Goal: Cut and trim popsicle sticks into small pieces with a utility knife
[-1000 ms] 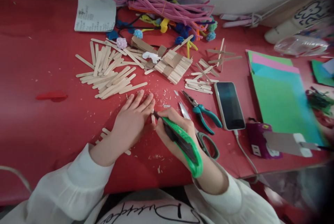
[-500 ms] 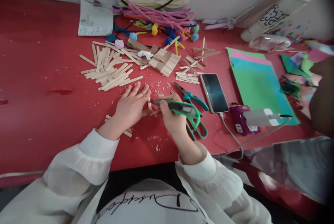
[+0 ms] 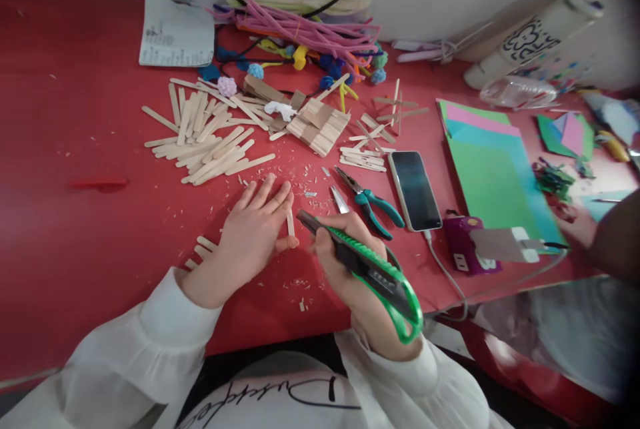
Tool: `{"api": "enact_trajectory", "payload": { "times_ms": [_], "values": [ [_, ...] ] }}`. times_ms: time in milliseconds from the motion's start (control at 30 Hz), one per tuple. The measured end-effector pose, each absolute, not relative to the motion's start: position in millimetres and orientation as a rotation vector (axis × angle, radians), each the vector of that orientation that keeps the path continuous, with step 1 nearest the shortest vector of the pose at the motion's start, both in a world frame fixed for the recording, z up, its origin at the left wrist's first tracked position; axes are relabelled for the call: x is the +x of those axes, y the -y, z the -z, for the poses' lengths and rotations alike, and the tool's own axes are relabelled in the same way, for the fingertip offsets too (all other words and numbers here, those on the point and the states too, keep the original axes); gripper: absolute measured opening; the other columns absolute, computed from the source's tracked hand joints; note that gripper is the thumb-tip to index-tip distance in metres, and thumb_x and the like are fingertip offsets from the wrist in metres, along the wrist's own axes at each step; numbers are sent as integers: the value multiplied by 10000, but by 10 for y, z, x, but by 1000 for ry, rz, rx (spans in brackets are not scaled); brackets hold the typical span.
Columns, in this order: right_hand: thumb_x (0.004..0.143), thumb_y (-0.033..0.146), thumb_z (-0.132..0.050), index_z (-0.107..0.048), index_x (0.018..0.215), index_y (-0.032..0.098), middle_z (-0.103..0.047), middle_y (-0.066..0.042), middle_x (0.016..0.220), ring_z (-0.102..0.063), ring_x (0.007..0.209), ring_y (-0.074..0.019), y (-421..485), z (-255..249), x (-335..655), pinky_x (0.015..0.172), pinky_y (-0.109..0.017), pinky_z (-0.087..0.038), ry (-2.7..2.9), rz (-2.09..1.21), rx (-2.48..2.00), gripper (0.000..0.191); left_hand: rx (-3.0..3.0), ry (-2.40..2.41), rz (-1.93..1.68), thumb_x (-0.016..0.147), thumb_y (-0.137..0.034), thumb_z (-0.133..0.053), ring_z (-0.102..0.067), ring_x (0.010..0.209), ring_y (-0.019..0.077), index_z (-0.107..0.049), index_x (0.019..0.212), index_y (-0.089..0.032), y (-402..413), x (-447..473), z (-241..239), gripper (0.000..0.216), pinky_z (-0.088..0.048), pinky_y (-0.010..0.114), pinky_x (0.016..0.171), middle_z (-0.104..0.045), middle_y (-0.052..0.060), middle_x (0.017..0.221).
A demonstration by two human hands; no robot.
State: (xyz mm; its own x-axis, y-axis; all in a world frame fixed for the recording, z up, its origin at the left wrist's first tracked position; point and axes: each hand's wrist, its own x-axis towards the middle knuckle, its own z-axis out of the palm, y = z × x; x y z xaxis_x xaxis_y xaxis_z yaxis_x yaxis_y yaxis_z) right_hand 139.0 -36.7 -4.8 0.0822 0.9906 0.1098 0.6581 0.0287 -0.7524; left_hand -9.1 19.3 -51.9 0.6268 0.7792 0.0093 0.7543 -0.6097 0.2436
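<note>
My left hand [image 3: 255,235] lies over the red table with its fingers stretched forward. Its index finger and thumb hold a wooden craft stick [image 3: 291,223] down near the stick's two ends. My right hand [image 3: 340,255] is closed around a green and black utility knife [image 3: 373,269]. The knife's front end points at the craft stick, a small gap to its right. Partly under my right hand lies a pair of scissors, with its blade [image 3: 339,200] showing. More craft sticks [image 3: 203,250] stick out from behind my left wrist.
A pile of craft sticks [image 3: 210,142] lies ahead, beside a glued stick panel [image 3: 320,125]. Pliers [image 3: 370,202], a phone [image 3: 414,190] with its cable, and coloured paper [image 3: 490,162] lie to the right. Pipe cleaners [image 3: 305,29] sit at the back. Another person's arm [image 3: 615,235] is at the right.
My right hand has drawn the utility knife back from the craft stick, toward me and to the right. The scissors' blade has come into view. My left hand stays on the stick.
</note>
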Motion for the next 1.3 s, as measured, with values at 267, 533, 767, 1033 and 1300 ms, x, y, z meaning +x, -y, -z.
{"api": "enact_trajectory", "payload": {
  "times_ms": [267,533,767,1033,1300],
  "values": [
    [805,145,-492,-577,868,210,-637,25,671,-582,511,-96,294,260,1457,527,-201,-480,1782,-547,-1562,124,2592,-1302,-142,866,-378,-542,-319,1338,337,-522,1293,-86,-187,-66,464,518,-295,481,1086,-465,88,1388],
    [811,140,-496,-564,862,222,-632,33,662,-558,477,-84,320,297,1470,498,-200,-464,1824,-507,-1506,118,2562,-1295,-167,865,-392,-541,-330,1334,335,-532,1284,-89,-193,-70,470,517,-297,490,1085,-455,89,1394],
    [815,123,-494,-554,887,224,-633,30,669,-557,483,-82,332,327,1487,492,-200,-463,1830,-490,-1478,137,2553,-1294,-177,857,-390,-549,-341,1327,338,-530,1285,-81,-181,-77,488,528,-300,484,1084,-457,93,1392],
    [819,131,-495,-554,889,219,-633,24,683,-544,482,-81,325,334,1481,498,-201,-464,1824,-523,-1490,127,2539,-1294,-194,872,-352,-519,-342,1328,331,-534,1283,-99,-179,-70,475,482,-294,480,1084,-462,92,1393],
    [802,145,-497,-551,835,207,-618,28,664,-557,529,-89,250,240,1421,533,-196,-467,1739,-683,-1570,88,2605,-1300,-139,878,-289,-477,-360,1320,326,-553,1268,-108,-193,-65,504,436,-307,479,1079,-464,85,1390]
  ]
}}
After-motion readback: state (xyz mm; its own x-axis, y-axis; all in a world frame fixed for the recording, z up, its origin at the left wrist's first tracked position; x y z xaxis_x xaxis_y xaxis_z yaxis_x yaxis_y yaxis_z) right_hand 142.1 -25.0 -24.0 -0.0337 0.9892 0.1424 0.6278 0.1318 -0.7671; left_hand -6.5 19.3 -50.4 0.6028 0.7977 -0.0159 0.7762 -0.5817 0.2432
